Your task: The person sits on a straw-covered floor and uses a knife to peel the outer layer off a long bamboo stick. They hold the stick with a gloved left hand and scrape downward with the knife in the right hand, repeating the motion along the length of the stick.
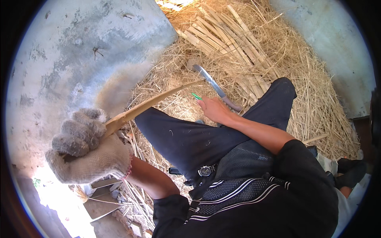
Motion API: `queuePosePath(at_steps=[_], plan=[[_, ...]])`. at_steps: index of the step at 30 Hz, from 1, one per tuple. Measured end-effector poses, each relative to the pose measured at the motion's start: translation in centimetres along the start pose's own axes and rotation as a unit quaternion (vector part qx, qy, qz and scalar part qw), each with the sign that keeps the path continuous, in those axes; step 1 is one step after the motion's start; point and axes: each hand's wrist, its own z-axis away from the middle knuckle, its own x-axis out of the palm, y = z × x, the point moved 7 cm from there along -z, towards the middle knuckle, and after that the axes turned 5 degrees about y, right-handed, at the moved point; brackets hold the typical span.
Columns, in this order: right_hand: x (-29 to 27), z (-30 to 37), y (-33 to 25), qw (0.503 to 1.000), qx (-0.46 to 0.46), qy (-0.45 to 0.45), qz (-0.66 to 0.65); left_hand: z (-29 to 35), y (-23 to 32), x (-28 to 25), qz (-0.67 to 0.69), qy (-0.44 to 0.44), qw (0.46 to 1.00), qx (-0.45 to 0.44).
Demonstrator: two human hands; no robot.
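My left hand (pixel 83 146), in a grey-white knitted glove, is closed around the thick end of a long bamboo strip (pixel 149 104). The strip slants up to the right and thins to a tip above the straw. My bare right hand (pixel 216 109) is closed on a small green object (pixel 196 96), of which just one end shows past the thumb; its kind is unclear. Just beyond that hand, a machete (pixel 210 80) with a curved blade and brown handle lies on the straw, apart from my fingers.
Split bamboo strips (pixel 234 43) lie in a pile on straw-like shavings (pixel 305 87) ahead. A stained grey wall or slab (pixel 99 47) stands at the left, another pale slab (pixel 333 43) at the far right. My dark-trousered legs (pixel 186 137) are bent below my hands.
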Motion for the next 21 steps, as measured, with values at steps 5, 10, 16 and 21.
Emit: queuePosePath(at_steps=[5, 10, 16, 21], plan=[[-0.2, 0.7, -3.9, 0.989, -0.141, 0.045, -0.018, -0.1, 0.1, -0.3, -0.016, -0.009, 1.0, 0.008], [1.7, -2.4, 1.1, 0.999, -0.024, 0.03, 0.004, 0.0, 0.0, 0.0, -0.017, 0.018, 1.0, 0.012], [1.9, -3.0, 3.0, 0.995, -0.063, 0.074, 0.022, -0.5, -1.0, 0.7, -0.018, 0.004, 1.0, -0.004], [2.3, -2.4, -0.7, 0.993, -0.095, 0.067, 0.007, -1.2, -0.8, -0.4, -0.006, -0.023, 1.0, -0.013]])
